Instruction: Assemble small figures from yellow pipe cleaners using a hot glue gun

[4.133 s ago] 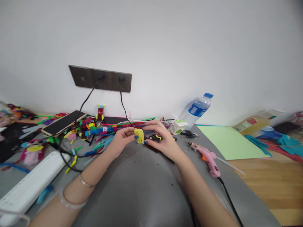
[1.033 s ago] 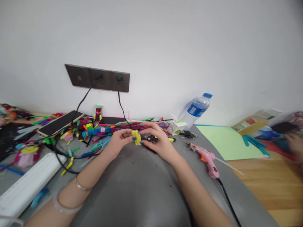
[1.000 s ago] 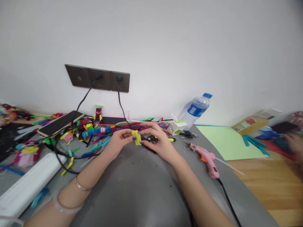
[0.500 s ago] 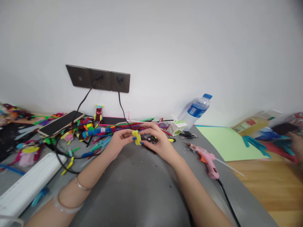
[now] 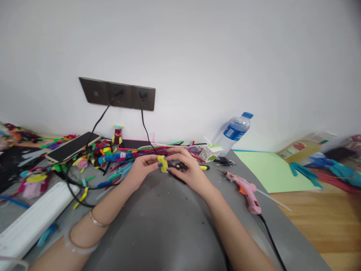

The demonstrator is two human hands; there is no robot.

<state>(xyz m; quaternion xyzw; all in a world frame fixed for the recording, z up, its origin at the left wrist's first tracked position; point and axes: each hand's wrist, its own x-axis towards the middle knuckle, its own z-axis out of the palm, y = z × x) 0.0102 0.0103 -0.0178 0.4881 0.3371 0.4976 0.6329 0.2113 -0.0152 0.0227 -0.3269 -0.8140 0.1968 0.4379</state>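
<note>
A small bundle of yellow pipe cleaner (image 5: 163, 164) is pinched between my two hands above the grey table. My left hand (image 5: 144, 169) has its thumb and fingers closed on the bundle's left side. From the other side, my right hand (image 5: 188, 169) grips its right edge with the fingertips. Behind and under the right hand lie dark-jawed pliers (image 5: 180, 166) with a yellow and black handle, partly covered by the fingers. Loose coloured pipe cleaners (image 5: 158, 149) run along the wall just beyond both hands.
A pink glue gun (image 5: 246, 191) with its cord lies right. Behind it stand a juice carton (image 5: 211, 151) and a leaning water bottle (image 5: 236, 130); keys (image 5: 224, 162) lie near them. Left are a phone (image 5: 73, 146), a white power strip (image 5: 36, 216), black cables and pipe-cleaner dolls (image 5: 34, 182).
My hands and the yellow bundle stay almost still. At the far right edge, another person's hand has moved out of view, and the blue strips there have shifted.
</note>
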